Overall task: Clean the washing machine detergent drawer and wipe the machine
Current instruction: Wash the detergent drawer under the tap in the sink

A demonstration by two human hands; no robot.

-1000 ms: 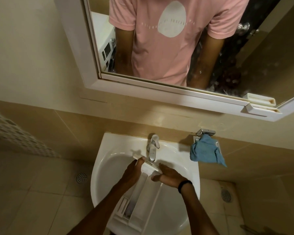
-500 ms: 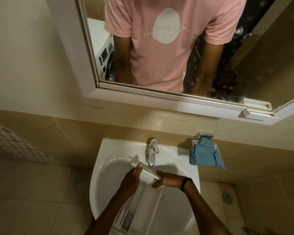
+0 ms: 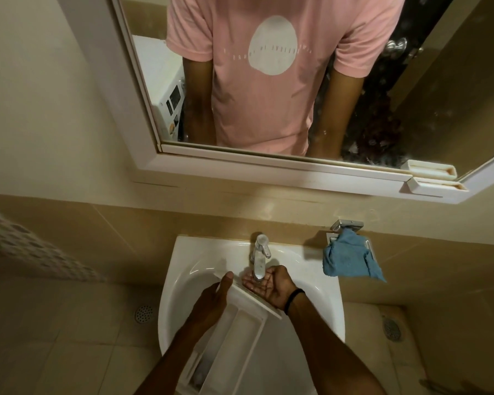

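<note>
Drawer point(image 3: 240, 332) in sink point(image 3: 180, 269), left hand point(image 3: 211, 302) curled round its front; right hand point(image 3: 273, 286) just off it, fingers point(image 3: 251, 283) cupped together under tap point(image 3: 259, 262), so rinse likely next.

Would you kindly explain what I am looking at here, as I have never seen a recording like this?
There is no robot here: a person wears a wide camera on the head, so the single view looks down at their own two hands. The left hand grips the front end of a white detergent drawer, which lies in the sink. The right hand is cupped, palm up, under the tap; whether water runs I cannot tell. A blue cloth hangs from a holder on the wall right of the sink. The mirror above reflects the person's pink shirt and the washing machine behind them.
</note>
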